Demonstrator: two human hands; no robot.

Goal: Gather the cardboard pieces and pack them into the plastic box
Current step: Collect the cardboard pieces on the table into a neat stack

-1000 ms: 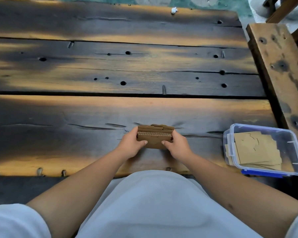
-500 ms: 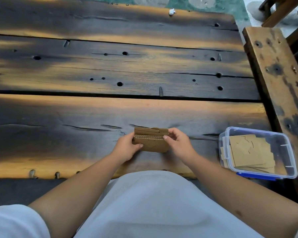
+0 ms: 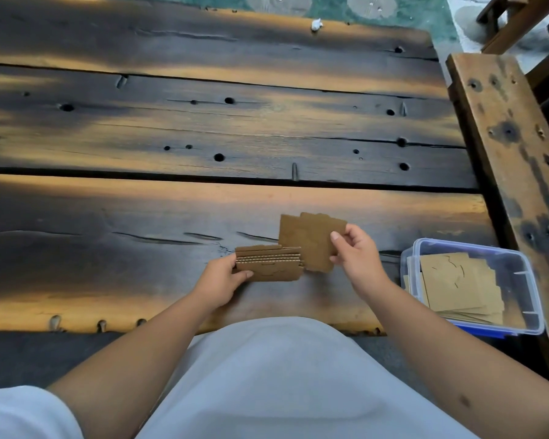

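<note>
- A small stack of cardboard pieces (image 3: pixel 268 264) is held at its left end by the left hand (image 3: pixel 222 280), low over the dark wooden table (image 3: pixel 171 128).
- A few more cardboard pieces (image 3: pixel 311 240) are pinched upright by the right hand (image 3: pixel 355 258), just beside the stack.
- A clear plastic box (image 3: pixel 520 280) with a blue base is seen at the table's right end, near the right forearm.
- Flat cardboard pieces in the box (image 3: pixel 457 286) are seen lying stacked.
- A wooden bench (image 3: pixel 514 147) is seen to the right.
</note>
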